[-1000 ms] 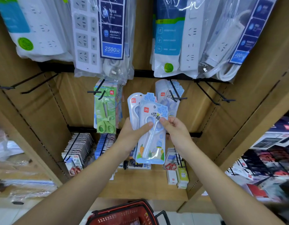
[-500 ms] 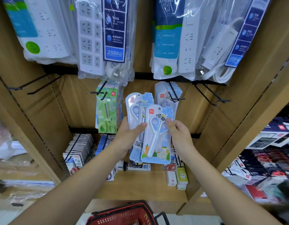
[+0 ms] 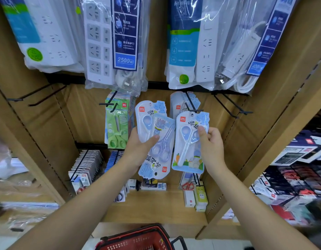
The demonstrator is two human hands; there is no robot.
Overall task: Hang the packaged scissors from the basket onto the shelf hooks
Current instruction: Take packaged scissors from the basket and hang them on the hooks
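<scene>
R hand pinches one blue scissors pack by its right edge, thumb on the front. Pack's hang hole sits just under the tip of the mid-right hook, which carries similar packs further back. L hand grips two more packs, thumb across them, front one upside down. Red basket near, bottom centre. Green scissors packs hang to the left.

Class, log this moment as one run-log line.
right hand: holds scissors pack by hook tip, unhung | left hand: holds other packs | basket: below
</scene>
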